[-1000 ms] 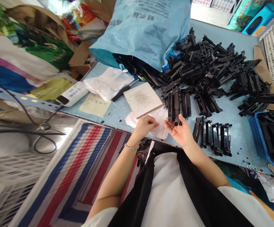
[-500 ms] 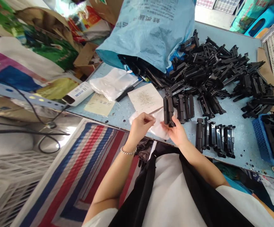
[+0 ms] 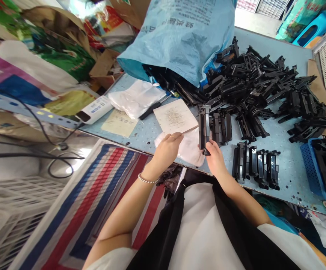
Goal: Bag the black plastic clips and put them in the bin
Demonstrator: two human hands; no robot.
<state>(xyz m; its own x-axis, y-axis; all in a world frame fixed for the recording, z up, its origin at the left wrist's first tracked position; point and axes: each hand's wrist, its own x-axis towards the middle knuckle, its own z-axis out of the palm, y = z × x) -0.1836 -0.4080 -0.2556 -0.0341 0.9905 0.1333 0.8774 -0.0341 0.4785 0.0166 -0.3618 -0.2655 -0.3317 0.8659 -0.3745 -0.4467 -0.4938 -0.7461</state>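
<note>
My right hand (image 3: pixel 217 158) grips the lower end of a black plastic part (image 3: pixel 205 125), a long narrow piece held upright above the table. My left hand (image 3: pixel 166 150) is closed with its fingertips pressed together at the near edge of a white board (image 3: pixel 175 115). Small dark specks lie scattered on that board. Whatever the left fingers pinch, if anything, is too small to make out. Beneath and between both hands a thin white plastic bag (image 3: pixel 192 148) is spread. Right of the held part, similar black parts (image 3: pixel 222 127) stand side by side.
A big pile of black parts (image 3: pixel 250 82) spills from a blue sack (image 3: pixel 180 41). Several parts in a row (image 3: pixel 255 165) lie near the table's front edge. A blue basket (image 3: pixel 309 168) holds more at right. Folded white bags (image 3: pixel 136 98) and a paper note (image 3: pixel 118 123) lie left.
My left hand has moved from beside the held part to the board's near edge. The black part in my right hand has been turned, showing another side, and has shifted slightly right.
</note>
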